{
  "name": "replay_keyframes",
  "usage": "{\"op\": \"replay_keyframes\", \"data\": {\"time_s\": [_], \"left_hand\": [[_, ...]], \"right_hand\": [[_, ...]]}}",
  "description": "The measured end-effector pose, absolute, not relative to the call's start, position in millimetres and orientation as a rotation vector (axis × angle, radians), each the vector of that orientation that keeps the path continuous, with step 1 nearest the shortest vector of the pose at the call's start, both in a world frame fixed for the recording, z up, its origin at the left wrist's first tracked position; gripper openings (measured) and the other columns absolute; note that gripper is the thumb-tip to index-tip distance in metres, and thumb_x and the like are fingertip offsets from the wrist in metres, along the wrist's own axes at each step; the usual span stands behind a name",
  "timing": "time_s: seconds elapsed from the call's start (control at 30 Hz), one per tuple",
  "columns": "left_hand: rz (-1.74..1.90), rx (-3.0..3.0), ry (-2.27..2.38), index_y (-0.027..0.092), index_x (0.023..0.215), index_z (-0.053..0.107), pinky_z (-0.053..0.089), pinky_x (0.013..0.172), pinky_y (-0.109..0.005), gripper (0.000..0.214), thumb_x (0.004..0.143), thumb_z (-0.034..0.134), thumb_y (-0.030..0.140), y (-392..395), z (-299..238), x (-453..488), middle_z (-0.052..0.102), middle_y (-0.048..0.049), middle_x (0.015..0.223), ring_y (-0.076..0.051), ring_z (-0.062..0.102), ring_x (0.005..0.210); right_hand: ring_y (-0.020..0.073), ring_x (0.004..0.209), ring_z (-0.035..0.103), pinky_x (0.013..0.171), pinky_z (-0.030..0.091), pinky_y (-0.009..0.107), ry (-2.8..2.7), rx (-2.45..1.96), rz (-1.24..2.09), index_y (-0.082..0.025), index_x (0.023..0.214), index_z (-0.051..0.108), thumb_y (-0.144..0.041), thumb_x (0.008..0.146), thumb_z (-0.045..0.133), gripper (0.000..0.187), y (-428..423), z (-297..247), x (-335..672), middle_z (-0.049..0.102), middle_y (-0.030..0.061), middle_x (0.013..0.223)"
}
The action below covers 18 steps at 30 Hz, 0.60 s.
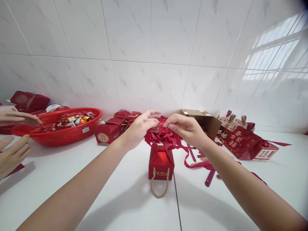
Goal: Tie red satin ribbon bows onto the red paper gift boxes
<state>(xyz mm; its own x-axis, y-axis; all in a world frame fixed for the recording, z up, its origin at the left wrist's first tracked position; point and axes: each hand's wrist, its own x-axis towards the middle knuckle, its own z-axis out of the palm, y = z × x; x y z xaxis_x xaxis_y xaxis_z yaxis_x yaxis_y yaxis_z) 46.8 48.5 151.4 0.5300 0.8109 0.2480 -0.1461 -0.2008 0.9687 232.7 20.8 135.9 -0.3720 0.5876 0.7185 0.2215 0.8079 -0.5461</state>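
At the far left, a co-worker's two hands [15, 155] reach in beside a red plastic basin [57, 134] holding wrapped sweets [77, 119]; dark red boxes [30, 100] sit behind it. Next to the right stand closed red boxes [108, 131], partly behind the left hand [144, 126]. That hand's fingers are loosely spread, thumb and forefinger near a ribbon [162, 125]; whether they grip it I cannot tell. In the middle, nearest, is a small red gift box [160, 163], upright, its rope handle [158, 196] drooping onto the table; a ribbon heap [166, 138] lies behind it, partly covered by the hands. The right hand [185, 126] pinches the ribbon between thumb and forefinger. Beyond it a cardboard box [214, 123] lies open; dark red strips [210, 178] are scattered nearer, some under the right forearm's line. Farther right, a printed red box [240, 144] lies before pale bags [237, 122]. The white table [115, 189], seamed near the middle, meets a grey-veined tiled wall [130, 32], with a window reflected at right.
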Motion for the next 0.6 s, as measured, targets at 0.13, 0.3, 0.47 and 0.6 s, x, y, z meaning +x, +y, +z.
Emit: {"op": "replay_keyframes", "data": {"time_s": [0.13,0.3,0.47,0.6], "left_hand": [[0.964,1.423,0.624,0.017,0.106,0.055,0.044,0.058,-0.023,0.032,0.075,0.061,0.016,49,153,46,0.058,0.0035,0.064,-0.011,0.056,0.058],[0.997,1.391,0.613,0.016,0.11,0.053,0.047,0.064,-0.026,0.034,0.077,0.06,0.02,48,150,43,0.062,0.0002,0.068,-0.014,0.06,0.067],[1.259,1.82,0.721,0.023,0.136,0.041,0.04,0.059,-0.025,0.062,0.077,0.059,0.024,41,137,42,0.067,-0.0002,0.08,-0.013,0.054,0.06],[1.62,2.154,1.016,0.024,0.13,0.049,0.038,0.063,-0.023,0.053,0.077,0.059,0.023,42,129,33,0.062,0.0024,0.074,-0.013,0.049,0.059]], "right_hand": [[0.0158,0.084,0.061,0.073,0.047,0.03,-2.186,-0.63,-0.193,-0.023,0.091,0.068,-0.02,0.094,0.043,0.026,23,134,240,0.067,0.0055,0.093],[0.0169,0.079,0.058,0.07,0.042,0.033,-2.132,-0.737,-0.658,-0.023,0.093,0.069,-0.014,0.093,0.043,0.027,24,128,240,0.07,0.0053,0.092],[0.0187,0.092,0.061,0.076,0.048,0.034,-1.989,-0.742,-0.555,-0.024,0.097,0.069,-0.017,0.091,0.047,0.024,19,115,236,0.064,0.0084,0.107],[0.0204,0.091,0.063,0.078,0.047,0.037,-1.716,-0.925,-0.537,-0.023,0.092,0.067,-0.018,0.088,0.052,0.016,6,103,242,0.065,0.0087,0.104]]}}
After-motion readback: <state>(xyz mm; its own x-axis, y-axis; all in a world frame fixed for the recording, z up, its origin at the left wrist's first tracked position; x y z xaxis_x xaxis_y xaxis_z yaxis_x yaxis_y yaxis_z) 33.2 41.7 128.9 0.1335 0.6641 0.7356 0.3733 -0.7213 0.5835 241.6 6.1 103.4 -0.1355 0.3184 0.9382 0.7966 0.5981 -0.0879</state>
